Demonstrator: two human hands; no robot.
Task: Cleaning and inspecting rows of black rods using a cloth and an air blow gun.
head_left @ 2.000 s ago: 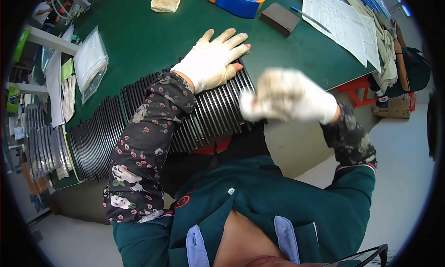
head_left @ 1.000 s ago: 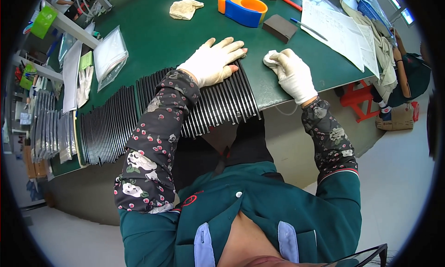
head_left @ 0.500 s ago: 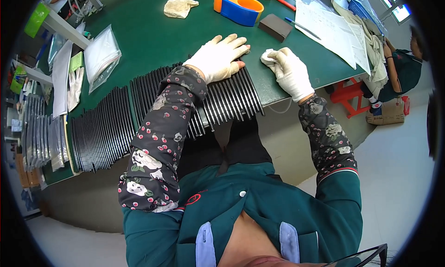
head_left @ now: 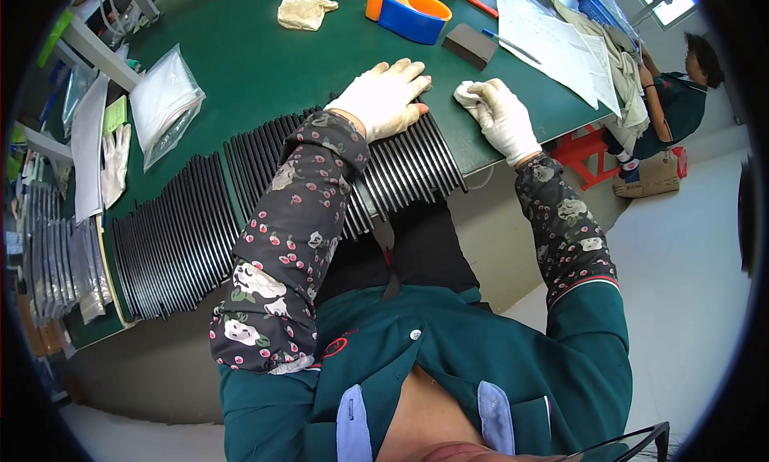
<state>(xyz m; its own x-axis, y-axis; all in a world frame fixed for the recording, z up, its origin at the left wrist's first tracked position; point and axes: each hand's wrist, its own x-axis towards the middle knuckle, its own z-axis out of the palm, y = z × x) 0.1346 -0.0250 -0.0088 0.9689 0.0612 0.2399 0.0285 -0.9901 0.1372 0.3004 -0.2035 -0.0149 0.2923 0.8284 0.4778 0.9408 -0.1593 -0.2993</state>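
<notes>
Left hand (head_left: 380, 101) (gloved in white, like the other) is lying spread and gripping nothing over the far ends of the black rods (head_left: 172, 242), which are resting side by side in two batches on the green table (head_left: 232, 69), mostly to its left. Just right of them, the right hand (head_left: 505, 124) is pinching a white wad (head_left: 465, 96) near the table's front edge.

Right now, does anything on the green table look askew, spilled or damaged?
No spill or damage shows. The slim black rods look slightly uneven: their near ends form a ragged line, and a narrow gap splits the row beside the dark flowered left sleeve.
</notes>
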